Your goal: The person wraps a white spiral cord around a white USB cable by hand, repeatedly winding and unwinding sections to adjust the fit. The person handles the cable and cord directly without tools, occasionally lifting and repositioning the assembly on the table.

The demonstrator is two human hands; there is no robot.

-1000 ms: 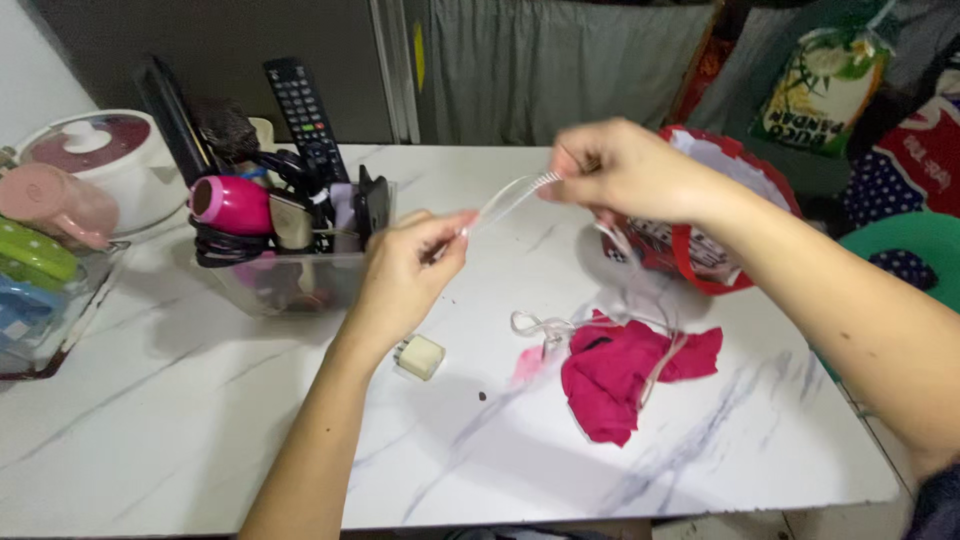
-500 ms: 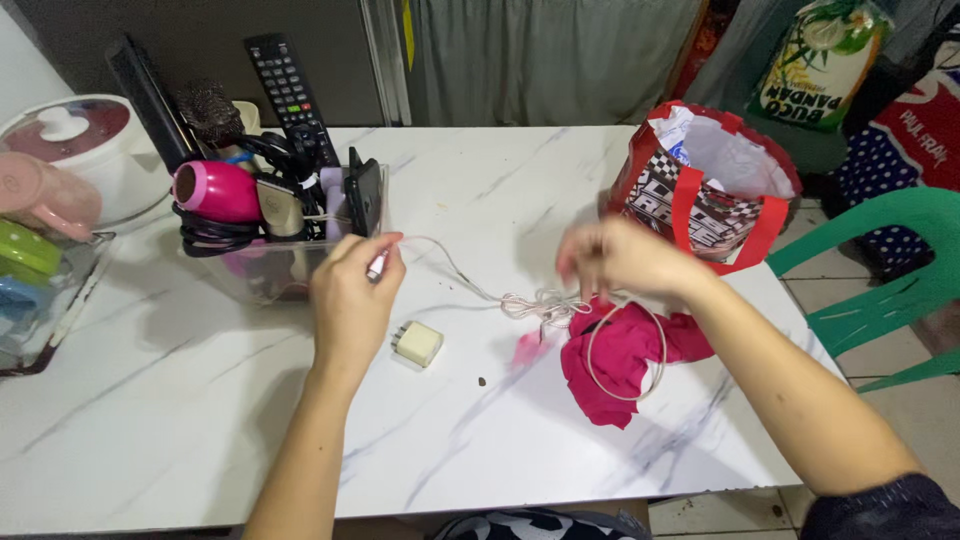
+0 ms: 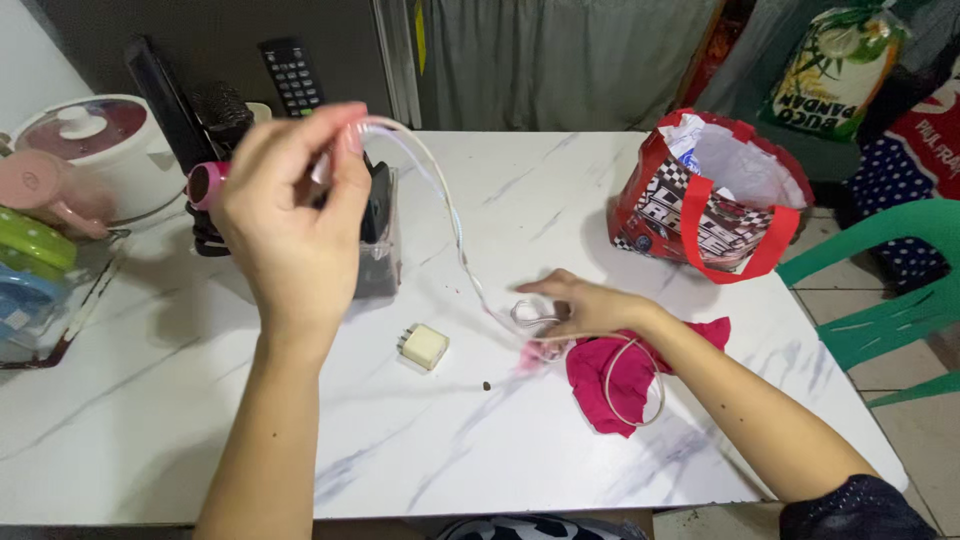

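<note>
Head: hands [image 3: 290, 215] pinching white cable [image 3: 450, 215]

Red checkered bag [image 3: 705, 205] on table; green-yellow sack [image 3: 838, 70] behind.

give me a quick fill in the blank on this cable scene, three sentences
1. The left hand lifts one end of the ____ cable.
2. The right hand presses the cable beside a ____ cloth.
3. The small white charger plug lies on the ____ table.

Missing words: white; pink; marble
</note>
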